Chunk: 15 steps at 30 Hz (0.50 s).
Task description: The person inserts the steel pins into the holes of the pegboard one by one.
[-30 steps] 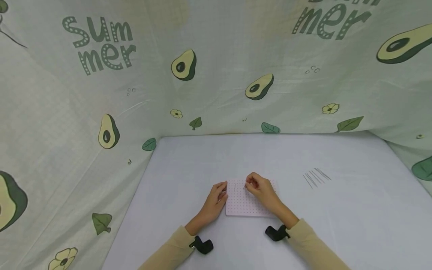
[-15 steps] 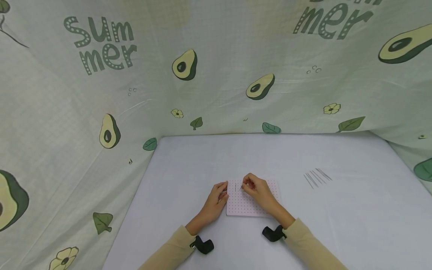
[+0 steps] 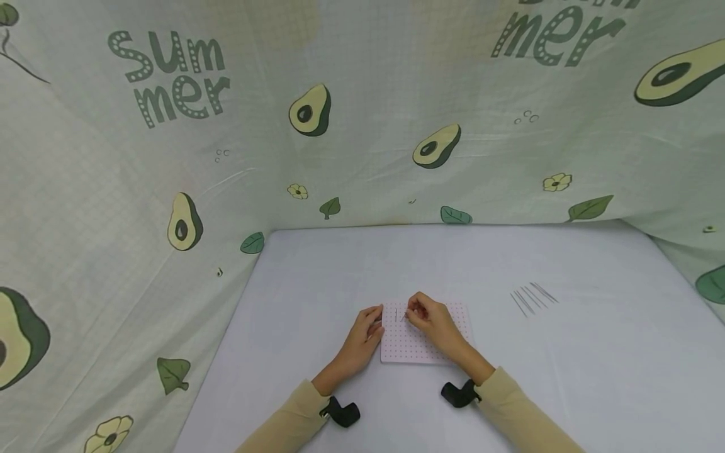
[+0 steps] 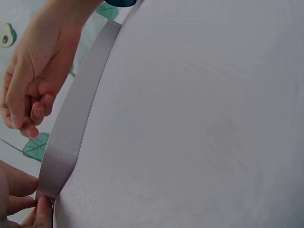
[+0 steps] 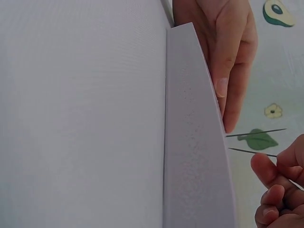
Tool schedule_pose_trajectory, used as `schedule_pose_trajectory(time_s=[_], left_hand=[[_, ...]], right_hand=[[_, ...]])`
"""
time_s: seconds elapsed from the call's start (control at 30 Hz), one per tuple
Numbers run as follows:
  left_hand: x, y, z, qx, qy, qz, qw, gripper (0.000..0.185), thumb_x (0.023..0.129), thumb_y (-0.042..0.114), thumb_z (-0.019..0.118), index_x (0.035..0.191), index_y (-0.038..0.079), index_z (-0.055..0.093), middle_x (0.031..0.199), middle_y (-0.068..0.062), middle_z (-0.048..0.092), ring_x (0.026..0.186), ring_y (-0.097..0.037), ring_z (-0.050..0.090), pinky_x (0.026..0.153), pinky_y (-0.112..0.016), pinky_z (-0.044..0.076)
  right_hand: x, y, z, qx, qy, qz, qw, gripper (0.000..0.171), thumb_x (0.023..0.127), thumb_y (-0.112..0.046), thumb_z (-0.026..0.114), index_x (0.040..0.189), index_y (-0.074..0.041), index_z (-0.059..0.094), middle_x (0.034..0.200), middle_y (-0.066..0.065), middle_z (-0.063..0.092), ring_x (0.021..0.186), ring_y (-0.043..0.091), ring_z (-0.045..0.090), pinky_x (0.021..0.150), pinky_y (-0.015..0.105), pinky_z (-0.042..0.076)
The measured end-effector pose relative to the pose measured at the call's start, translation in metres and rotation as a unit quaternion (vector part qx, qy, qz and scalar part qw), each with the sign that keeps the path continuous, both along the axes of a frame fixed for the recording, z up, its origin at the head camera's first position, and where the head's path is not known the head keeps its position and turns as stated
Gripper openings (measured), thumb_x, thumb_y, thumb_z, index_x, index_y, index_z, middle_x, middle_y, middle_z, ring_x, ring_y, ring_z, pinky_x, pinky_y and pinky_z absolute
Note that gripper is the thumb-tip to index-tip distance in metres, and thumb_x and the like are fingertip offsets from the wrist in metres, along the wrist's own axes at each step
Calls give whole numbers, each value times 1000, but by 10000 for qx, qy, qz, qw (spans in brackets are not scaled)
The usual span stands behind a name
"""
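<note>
In pink pegboard [image 3: 419,346], one upright rod [image 5: 256,132], right hand [image 3: 437,319] pinching second rod [image 5: 244,151]

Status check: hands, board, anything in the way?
Left hand touching pegboard at left edge. Right hand pinching thin rod, tip contact unclear. Second rod stands in pegboard. No obstruction visible.

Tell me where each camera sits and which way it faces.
Head: worn on the head, facing forward and down at the perforated board and loose pins; left hand, right hand and sleeves show.
Left wrist: on that wrist, facing the board's edge; left fingers at lower left, right hand above.
Right wrist: on that wrist, facing the board's edge; left hand at top, right at lower right, pinching a pin.
Shared: both wrist views show both hands.
</note>
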State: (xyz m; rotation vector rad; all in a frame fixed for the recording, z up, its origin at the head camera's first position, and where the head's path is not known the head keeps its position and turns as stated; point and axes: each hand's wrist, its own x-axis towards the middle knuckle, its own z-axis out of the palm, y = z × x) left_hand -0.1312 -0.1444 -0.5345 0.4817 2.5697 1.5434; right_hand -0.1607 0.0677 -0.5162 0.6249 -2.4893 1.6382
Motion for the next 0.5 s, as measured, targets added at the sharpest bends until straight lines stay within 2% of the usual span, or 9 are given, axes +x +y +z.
schedule_pose_trajectory(time_s=[0.13, 0.4, 0.5], left_hand=[[0, 0, 1, 56, -12, -18, 10000, 51, 105, 5, 48, 152, -4, 31, 149, -17, 34, 137, -26, 42, 113, -30, 38], [-2, 0, -1, 86, 16, -62, 9999, 51, 105, 5, 47, 152, -6, 31, 149, -18, 34, 136, -27, 42, 113, -29, 38], [-1, 0, -1, 106, 14, -73, 9999, 51, 105, 5, 48, 152, -6, 31, 149, -19, 34, 136, -27, 42, 112, -29, 38]], right_hand=[[-1, 0, -1, 17, 2, 5, 10000, 8, 93, 0, 66, 96, -6, 61, 78, -4, 54, 69, 10, 47, 56, 19, 42], [-2, -3, -5, 20, 298, 63, 9995, 10, 90, 3, 67, 93, -6, 62, 77, -5, 54, 69, 8, 47, 55, 18, 42], [-1, -4, -5, 63, 212, 61, 9997, 12, 90, 2, 68, 93, -8, 62, 78, -5, 55, 70, 8, 49, 56, 18, 43]])
